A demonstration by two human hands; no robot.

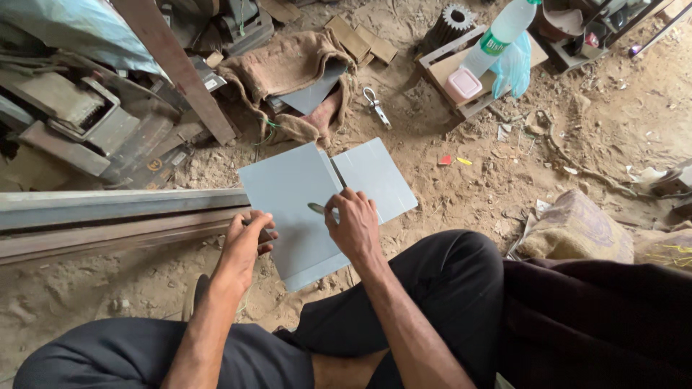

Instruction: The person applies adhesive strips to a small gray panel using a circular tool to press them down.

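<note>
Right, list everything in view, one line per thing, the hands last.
metal sheets: two, grey, on the dirt floor, overlapping
slim tool: one, dark, lying on the sheets at the right hand's fingertips
steel beam: one, rusty, left
burlap sack: one, brown, over another grey sheet, top centre
clamp: one, silvery, beside the sack
wooden tray: one, top right
plastic bottle: one, clear, in tray
small box: one, pink lid, in tray
gear: one, dark, behind tray
left hand: on the sheet's left edge
right hand: pressing on the sheets
</note>
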